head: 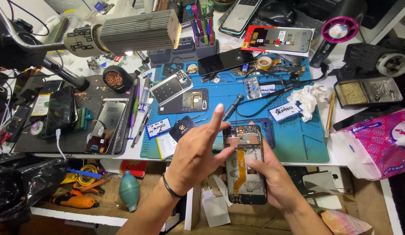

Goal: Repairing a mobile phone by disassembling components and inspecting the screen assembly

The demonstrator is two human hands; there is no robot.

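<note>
The opened phone point(245, 163) is sitting at the near edge of the work mat point(298, 139), with the screwdriver point(232, 106) lying just behind it. The crumpled tissue point(310, 98) is lying to its right, the lamp head point(137, 31) hanging over the far left.

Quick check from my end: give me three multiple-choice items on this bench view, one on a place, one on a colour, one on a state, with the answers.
1. Where is the opened black phone with the orange flex cable?
A. flat on the blue work mat
B. held in the right hand
C. in the grey tool rack

2. What colour is the rubber dust-blower bulb on the lower shelf?
A. teal green
B. red
C. white

3. How is the left hand?
A. closed in a fist
B. forefinger raised, thumb on the phone
C. gripping a screwdriver

Answers: 1 B, the right hand cradles it before the blue work mat. 2 A, its body is teal green. 3 B, the finger points up.
</note>
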